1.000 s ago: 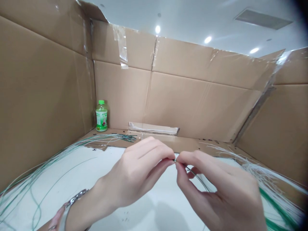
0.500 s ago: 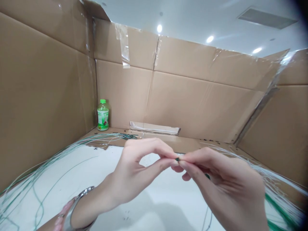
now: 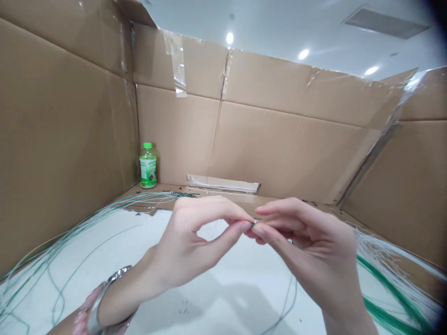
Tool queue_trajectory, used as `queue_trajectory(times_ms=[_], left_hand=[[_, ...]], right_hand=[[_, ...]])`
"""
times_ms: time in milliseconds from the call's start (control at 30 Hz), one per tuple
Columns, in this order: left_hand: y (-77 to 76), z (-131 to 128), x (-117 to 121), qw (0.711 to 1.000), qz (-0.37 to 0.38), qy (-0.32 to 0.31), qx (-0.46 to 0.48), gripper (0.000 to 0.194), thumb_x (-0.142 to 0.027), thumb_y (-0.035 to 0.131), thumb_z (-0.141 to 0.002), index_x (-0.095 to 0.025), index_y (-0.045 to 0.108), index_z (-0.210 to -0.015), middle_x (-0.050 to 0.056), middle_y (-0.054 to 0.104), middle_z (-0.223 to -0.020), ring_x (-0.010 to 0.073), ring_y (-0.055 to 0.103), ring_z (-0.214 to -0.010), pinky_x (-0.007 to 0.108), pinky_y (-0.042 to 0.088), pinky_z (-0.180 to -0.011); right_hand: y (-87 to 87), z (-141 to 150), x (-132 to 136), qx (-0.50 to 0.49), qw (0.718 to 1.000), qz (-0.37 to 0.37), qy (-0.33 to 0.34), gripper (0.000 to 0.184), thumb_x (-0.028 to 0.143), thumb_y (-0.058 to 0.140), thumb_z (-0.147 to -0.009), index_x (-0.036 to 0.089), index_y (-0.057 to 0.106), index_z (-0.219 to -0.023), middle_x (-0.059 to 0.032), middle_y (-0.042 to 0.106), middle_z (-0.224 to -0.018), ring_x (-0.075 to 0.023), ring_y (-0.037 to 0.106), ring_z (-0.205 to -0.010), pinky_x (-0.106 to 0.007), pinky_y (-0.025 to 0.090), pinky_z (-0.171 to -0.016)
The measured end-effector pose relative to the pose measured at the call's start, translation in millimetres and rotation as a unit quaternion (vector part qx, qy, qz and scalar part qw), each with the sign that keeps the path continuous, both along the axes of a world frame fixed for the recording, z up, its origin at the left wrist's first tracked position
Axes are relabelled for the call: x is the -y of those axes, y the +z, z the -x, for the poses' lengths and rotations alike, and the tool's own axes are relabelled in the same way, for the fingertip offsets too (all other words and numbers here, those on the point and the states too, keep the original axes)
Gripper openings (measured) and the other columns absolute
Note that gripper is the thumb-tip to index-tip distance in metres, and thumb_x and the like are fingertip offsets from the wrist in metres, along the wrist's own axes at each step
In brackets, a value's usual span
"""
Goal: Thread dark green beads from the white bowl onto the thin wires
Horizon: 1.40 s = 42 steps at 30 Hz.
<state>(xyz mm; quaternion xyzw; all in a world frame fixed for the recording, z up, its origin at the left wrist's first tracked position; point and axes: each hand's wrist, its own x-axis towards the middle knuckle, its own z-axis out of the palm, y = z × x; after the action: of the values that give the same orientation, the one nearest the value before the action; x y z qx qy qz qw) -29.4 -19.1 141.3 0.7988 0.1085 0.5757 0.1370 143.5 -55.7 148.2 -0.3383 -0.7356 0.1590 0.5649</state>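
Observation:
My left hand [image 3: 204, 237] is closed in a pinch, thumb against index finger, on a small dark green piece [image 3: 253, 224]. My right hand [image 3: 307, 246] meets it from the other side, its thumb and a bent finger pressed at the piece while its index finger is lifted away. Most of the piece is hidden by fingertips, so its kind is unclear. Below the right hand, a thin dark strand [image 3: 289, 302] curves across the white surface [image 3: 209, 311]. A metal bangle and a pink bracelet circle my left wrist.
Long thin green and white strands [image 3: 77, 228] lie at the left, their dark ends bunched at the back. More white strands [image 3: 380, 251] and a thick green bundle [image 3: 394, 288] lie right. A green-capped bottle [image 3: 148, 166] stands in the corner. Cardboard walls [image 3: 279, 144] surround the surface.
My right index finger has lifted off the pinch point, and the right hand has shifted left. The left hand still pinches the green piece. The view has moved slightly.

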Motion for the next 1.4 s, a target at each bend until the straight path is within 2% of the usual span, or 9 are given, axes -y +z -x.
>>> queue_trajectory(times_ms=[200, 333, 500, 533, 633, 867, 1100, 1267, 1400], left_hand=[[-4.2, -2, -8, 0.978, -0.144, 0.147, -0.035, 0.012, -0.006, 0.061, -0.081, -0.016, 0.062, -0.075, -0.002, 0.067, -0.067, 0.0088, 0.058, -0.060, 0.021, 0.047, -0.059], [-8.8, -1, -18, 0.967, -0.143, 0.190, -0.087, 0.013, -0.009, 0.056, -0.083, -0.016, 0.058, -0.072, -0.002, 0.063, -0.065, 0.0090, 0.055, -0.059, 0.021, 0.043, -0.057], [-22.1, -10, -33, 0.972, 0.015, 0.101, -0.212, 0.014, -0.013, 0.052, -0.083, -0.015, 0.059, -0.071, -0.001, 0.063, -0.064, 0.0093, 0.055, -0.058, 0.020, 0.042, -0.057], [-27.6, -15, -34, 0.967, 0.054, 0.067, -0.240, 0.014, -0.013, 0.051, -0.082, -0.015, 0.060, -0.071, -0.001, 0.063, -0.064, 0.0095, 0.055, -0.058, 0.020, 0.042, -0.058], [-48.0, -38, -37, 0.954, 0.128, -0.010, -0.271, 0.016, -0.015, 0.051, -0.083, -0.015, 0.062, -0.072, 0.001, 0.066, -0.068, 0.0106, 0.057, -0.061, 0.021, 0.043, -0.060], [-80.9, -82, -51, 0.957, 0.152, -0.034, -0.245, 0.019, -0.019, 0.050, -0.086, -0.013, 0.061, -0.072, 0.003, 0.068, -0.069, 0.0102, 0.058, -0.060, 0.020, 0.044, -0.059], [-108.7, -108, -86, 0.931, 0.173, -0.068, -0.315, 0.025, -0.031, 0.052, -0.088, -0.013, 0.068, -0.082, 0.005, 0.072, -0.081, 0.0126, 0.064, -0.072, 0.022, 0.050, -0.070], [-145.8, -121, -131, 0.918, 0.182, 0.012, -0.352, 0.036, -0.036, 0.048, -0.092, -0.010, 0.063, -0.111, 0.015, 0.067, -0.109, 0.0232, 0.062, -0.098, 0.038, 0.049, -0.088], [-165.3, -133, -154, 0.906, 0.152, 0.020, -0.394, 0.032, -0.033, 0.057, -0.090, -0.012, 0.059, -0.114, 0.011, 0.062, -0.115, 0.0228, 0.060, -0.104, 0.046, 0.047, -0.093]], right_hand=[[0.3, 7, -6, 0.074, 0.995, -0.017, -0.068, 0.007, 0.014, 0.063, -0.082, 0.019, 0.067, -0.080, 0.0056, 0.070, -0.071, -0.0057, 0.065, -0.061, -0.012, 0.055, -0.058], [-9.1, -2, -8, 0.126, 0.983, 0.070, -0.116, 0.006, 0.016, 0.061, -0.076, 0.019, 0.062, -0.072, 0.0044, 0.067, -0.068, -0.0107, 0.065, -0.065, -0.019, 0.052, -0.056], [-47.0, -42, 3, 0.232, 0.930, 0.270, -0.094, 0.008, 0.014, 0.063, -0.069, 0.020, 0.066, -0.063, -0.0011, 0.069, -0.067, -0.0178, 0.064, -0.066, -0.031, 0.052, -0.064], [-55.4, -49, 4, 0.221, 0.929, 0.285, -0.088, 0.004, 0.017, 0.065, -0.069, 0.019, 0.069, -0.067, -0.0032, 0.071, -0.072, -0.0193, 0.065, -0.068, -0.031, 0.053, -0.063], [-75.4, -60, 1, 0.150, 0.935, 0.314, -0.066, 0.021, 0.029, 0.060, -0.080, 0.018, 0.069, -0.096, -0.0083, 0.073, -0.094, -0.0203, 0.069, -0.086, -0.030, 0.056, -0.069], [-108.2, -70, -28, -0.031, 0.953, 0.288, -0.094, 0.027, 0.042, 0.062, -0.080, 0.015, 0.062, -0.080, -0.0072, 0.070, -0.075, -0.0193, 0.070, -0.077, -0.026, 0.055, -0.061], [-140.1, -101, -37, -0.104, 0.936, 0.327, -0.081, 0.021, 0.032, 0.068, -0.082, 0.012, 0.060, -0.078, 0.0019, 0.064, -0.066, -0.0114, 0.065, -0.062, -0.024, 0.053, -0.056], [-146.2, -106, -36, -0.133, 0.930, 0.332, -0.088, 0.023, 0.035, 0.070, -0.075, 0.014, 0.061, -0.076, -0.0014, 0.066, -0.066, -0.0128, 0.065, -0.063, -0.023, 0.052, -0.054], [-146.6, -105, -31, -0.152, 0.927, 0.330, -0.095, 0.025, 0.039, 0.071, -0.070, 0.016, 0.062, -0.076, -0.0033, 0.067, -0.065, -0.0143, 0.066, -0.061, -0.023, 0.053, -0.053]])
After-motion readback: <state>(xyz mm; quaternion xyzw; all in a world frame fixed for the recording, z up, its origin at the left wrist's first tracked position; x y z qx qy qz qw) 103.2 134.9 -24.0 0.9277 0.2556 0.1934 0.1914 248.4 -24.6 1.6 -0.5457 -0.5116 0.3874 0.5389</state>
